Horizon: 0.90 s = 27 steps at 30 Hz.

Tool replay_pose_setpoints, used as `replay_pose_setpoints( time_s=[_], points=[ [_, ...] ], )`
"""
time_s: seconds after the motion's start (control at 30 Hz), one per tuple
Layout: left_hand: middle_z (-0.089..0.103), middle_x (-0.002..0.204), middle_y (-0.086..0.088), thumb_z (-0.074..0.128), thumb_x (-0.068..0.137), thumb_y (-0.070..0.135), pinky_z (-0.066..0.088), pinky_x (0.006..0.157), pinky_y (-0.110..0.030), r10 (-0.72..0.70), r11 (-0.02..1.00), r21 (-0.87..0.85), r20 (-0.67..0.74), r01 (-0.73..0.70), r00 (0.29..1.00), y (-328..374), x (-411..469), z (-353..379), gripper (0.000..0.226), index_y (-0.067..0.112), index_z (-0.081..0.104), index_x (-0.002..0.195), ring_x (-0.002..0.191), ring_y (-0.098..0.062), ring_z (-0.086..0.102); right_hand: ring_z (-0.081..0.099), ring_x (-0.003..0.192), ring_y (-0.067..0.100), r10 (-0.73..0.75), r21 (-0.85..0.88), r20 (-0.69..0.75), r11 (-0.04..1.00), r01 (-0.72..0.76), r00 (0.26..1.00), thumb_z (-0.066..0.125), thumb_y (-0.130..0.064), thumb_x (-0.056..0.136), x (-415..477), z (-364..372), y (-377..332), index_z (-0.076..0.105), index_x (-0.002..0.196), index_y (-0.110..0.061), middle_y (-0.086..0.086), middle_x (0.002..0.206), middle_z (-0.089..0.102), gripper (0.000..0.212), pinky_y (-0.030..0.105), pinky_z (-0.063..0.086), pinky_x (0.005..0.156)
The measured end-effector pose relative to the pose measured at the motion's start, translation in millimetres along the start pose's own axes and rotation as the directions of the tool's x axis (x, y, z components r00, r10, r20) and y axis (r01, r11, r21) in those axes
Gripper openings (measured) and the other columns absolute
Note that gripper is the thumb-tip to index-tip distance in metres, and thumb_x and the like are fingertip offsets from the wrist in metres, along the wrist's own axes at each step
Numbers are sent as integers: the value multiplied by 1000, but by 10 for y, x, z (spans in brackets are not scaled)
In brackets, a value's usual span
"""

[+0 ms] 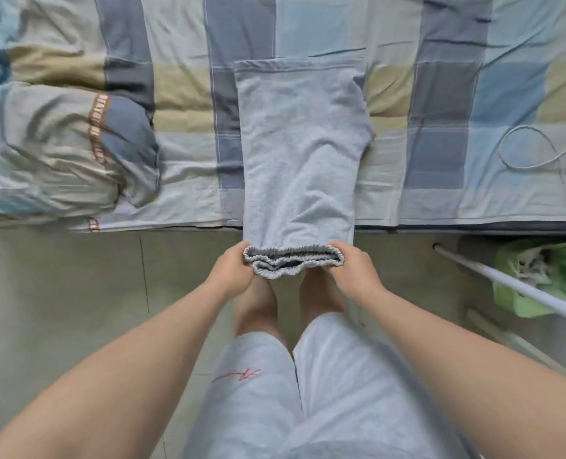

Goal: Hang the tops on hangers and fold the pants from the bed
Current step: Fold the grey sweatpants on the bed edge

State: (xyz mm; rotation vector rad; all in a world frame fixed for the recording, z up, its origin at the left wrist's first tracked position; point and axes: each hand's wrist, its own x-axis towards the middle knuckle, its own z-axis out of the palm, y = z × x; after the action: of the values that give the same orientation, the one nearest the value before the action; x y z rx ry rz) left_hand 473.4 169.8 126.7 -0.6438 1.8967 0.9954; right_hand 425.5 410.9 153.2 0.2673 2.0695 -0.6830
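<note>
View from above, looking down at a person standing at the edge of a bed. A pair of light grey pants point(301, 144) lies flat on the bed, folded lengthwise into 1 long strip that runs straight away from the person. Its far end rests flat on the checked bedsheet point(440, 94), which has blue, grey and beige squares. Its near end reaches past the mattress edge, over the floor.

That near end is a gathered elastic band point(293, 260), bunched in several layers; whether it is the waistband or the cuffs cannot be told. The 2 hands are apart, 1 at each end of the band. The left hand point(233, 265) grips its left end with curled fingers, and the right hand point(351, 266) grips its right end the same way.

A rumpled quilt point(59, 144) in matching checks lies on the bed to the left. A thin white cord point(526, 147) loops on the sheet to the right. Below the bed is a pale tiled floor point(76, 276). At the lower right, a white rod point(506, 283) slants across a green bag point(546, 276). The person wears light grey shorts point(258, 392), with bare legs.
</note>
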Motion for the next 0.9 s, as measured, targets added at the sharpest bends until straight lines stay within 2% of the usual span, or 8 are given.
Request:
replay_pose_setpoints(
  time_s=[0.1,0.17,0.33,0.47,0.57,0.77,0.87,0.9],
  points=[
    [71,103,-10,62,86,2,50,82,-36,-71,997,26,94,69,993,-232,35,180,13,13,64,94,107,-35,64,65,100,27,64,-36,94,997,-61,994,73,-24,87,-16,229,213,71,102,-21,2,101,74,15,38,51,83],
    [72,110,-14,64,86,2,51,93,-41,-89,996,26,147,86,985,-306,63,210,18,6,66,104,112,-35,64,65,98,25,84,-38,129,996,-80,988,75,-25,86,-12,298,266,71,99,-21,1,98,74,15,35,50,80],
    [71,119,-5,65,87,6,51,99,-39,-77,997,-14,124,79,989,-170,223,55,34,12,68,120,115,-23,64,64,96,20,57,29,78,998,-59,995,69,-12,84,160,217,163,71,102,-23,0,99,73,21,29,44,74],
    [70,120,-8,54,91,5,51,99,-36,-50,996,-75,59,55,997,99,498,-181,33,10,66,121,115,-24,63,62,91,20,38,133,-9,990,-37,999,69,-17,88,461,6,-55,67,102,-15,1,94,70,15,31,46,72],
    [68,120,-12,54,92,5,50,100,-44,-61,989,-137,-13,59,998,327,755,-354,31,8,64,121,115,-30,62,63,95,19,22,179,-50,984,-13,998,70,-25,90,782,-205,-241,66,107,-16,0,98,70,19,32,48,77],
    [67,101,-1,59,95,19,48,76,-34,-12,969,-243,-219,-43,976,757,1329,-679,15,23,59,110,87,-19,61,65,101,30,-65,168,-159,981,92,985,72,-25,90,1559,-697,-635,66,104,-10,9,101,71,22,44,52,92],
    [69,112,-13,58,97,21,52,90,-45,20,951,-291,-269,-101,963,954,1635,-788,26,18,61,123,98,-34,64,63,92,30,-110,128,-210,982,139,971,72,-25,89,1961,-898,-826,65,99,-5,13,94,68,23,44,50,87],
    [69,110,-15,58,97,21,52,87,-46,25,948,-297,-297,-118,955,1007,1743,-817,26,17,61,123,98,-37,64,62,88,27,-119,118,-227,982,149,967,72,-26,89,2088,-949,-882,64,98,-6,10,92,67,22,44,50,86]
  ],
)
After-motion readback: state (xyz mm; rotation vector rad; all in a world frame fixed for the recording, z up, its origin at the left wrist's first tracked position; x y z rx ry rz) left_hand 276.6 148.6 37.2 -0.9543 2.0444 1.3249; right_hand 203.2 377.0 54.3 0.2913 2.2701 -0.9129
